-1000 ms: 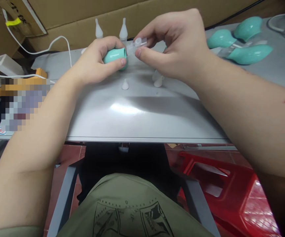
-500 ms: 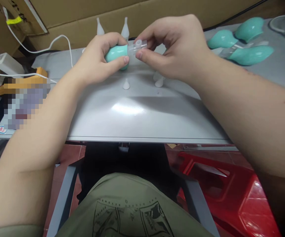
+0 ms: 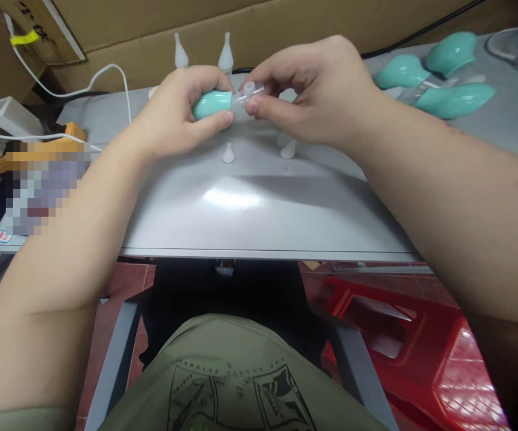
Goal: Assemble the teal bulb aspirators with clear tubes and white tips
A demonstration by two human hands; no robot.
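My left hand (image 3: 184, 105) is wrapped round a teal squeeze bulb (image 3: 211, 104) lying sideways over the table. At the bulb's right end sits a clear plastic connector (image 3: 247, 94) with a small round port on top. Between thumb and fingers, my right hand (image 3: 312, 90) pinches that connector; the two parts meet, though how deeply I cannot tell. Below the hands a small white cone tip (image 3: 229, 153) stands on the table, and a second white cone tip (image 3: 288, 149) is below my right hand. Behind my left hand stand two taller white nozzles, one left (image 3: 181, 52) and one right (image 3: 226, 54).
Several teal bulbs (image 3: 456, 100) with clear parts lie at the right rear of the grey table (image 3: 259, 230). A white charger (image 3: 16, 117) with cables and an orange object (image 3: 76, 133) are at the left. Cardboard (image 3: 151, 36) walls the back. A red plastic stool (image 3: 424, 353) is below right.
The bulb and connector have tilted slightly, with the connector's right end a little higher relative to the bulb. Both hands have shifted slightly and keep their holds.
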